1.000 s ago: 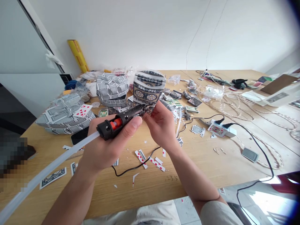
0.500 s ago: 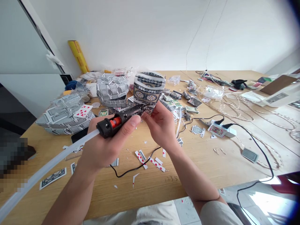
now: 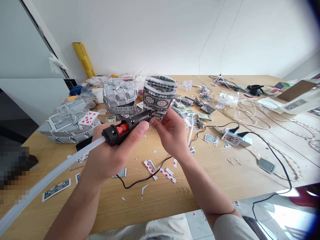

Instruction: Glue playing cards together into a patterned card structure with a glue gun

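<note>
My left hand (image 3: 110,153) is wrapped round a black hot glue gun (image 3: 130,125) with an orange part inside. A long whitish glue stick (image 3: 62,168) runs out of its back toward the lower left. The gun's nozzle end meets the lower part of a patterned piece made of playing cards (image 3: 160,95), in black, white and tan bands with a rounded top. My right hand (image 3: 173,133) pinches that piece at its lower edge, close to the nozzle. The nozzle tip itself is hard to make out.
Two woven card structures (image 3: 120,96) stand at the left, one bearing a seven-like red card (image 3: 88,118). Cut card strips (image 3: 167,175) litter the table. A black cord (image 3: 140,181) crosses it; a power strip (image 3: 236,137) and coiled rope (image 3: 257,116) lie right. A yellow roll (image 3: 83,60) leans behind.
The glue gun and my left hand have shifted very slightly. The card piece has moved a little to the right and tilted slightly. My right hand stays nearly in place.
</note>
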{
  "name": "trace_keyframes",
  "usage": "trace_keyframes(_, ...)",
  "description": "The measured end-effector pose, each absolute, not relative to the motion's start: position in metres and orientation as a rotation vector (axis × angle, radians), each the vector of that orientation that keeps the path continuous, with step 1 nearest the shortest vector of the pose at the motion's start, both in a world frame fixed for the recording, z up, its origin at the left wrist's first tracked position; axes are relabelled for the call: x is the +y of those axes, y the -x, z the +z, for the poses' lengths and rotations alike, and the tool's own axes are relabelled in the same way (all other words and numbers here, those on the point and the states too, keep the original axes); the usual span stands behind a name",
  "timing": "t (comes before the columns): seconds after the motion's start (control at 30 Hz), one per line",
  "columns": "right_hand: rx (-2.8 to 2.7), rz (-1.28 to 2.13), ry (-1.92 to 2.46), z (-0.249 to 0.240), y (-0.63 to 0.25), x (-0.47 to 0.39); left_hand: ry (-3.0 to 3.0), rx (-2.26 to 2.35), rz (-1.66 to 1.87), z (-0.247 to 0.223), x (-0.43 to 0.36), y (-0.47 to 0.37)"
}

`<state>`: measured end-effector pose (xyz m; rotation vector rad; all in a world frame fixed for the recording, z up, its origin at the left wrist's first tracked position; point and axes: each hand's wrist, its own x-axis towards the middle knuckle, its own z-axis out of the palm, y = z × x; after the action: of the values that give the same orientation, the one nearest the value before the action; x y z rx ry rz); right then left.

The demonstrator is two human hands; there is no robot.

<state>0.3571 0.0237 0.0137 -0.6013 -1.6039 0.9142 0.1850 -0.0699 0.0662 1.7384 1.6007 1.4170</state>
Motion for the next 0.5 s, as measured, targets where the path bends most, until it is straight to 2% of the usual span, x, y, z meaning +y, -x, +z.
trace_keyframes(0.5,-1.658,0.816,0.658,0.0153,-0.3603,0.0208,-1.906,1.718,1.398,0.0683,-0.0697,-0.185)
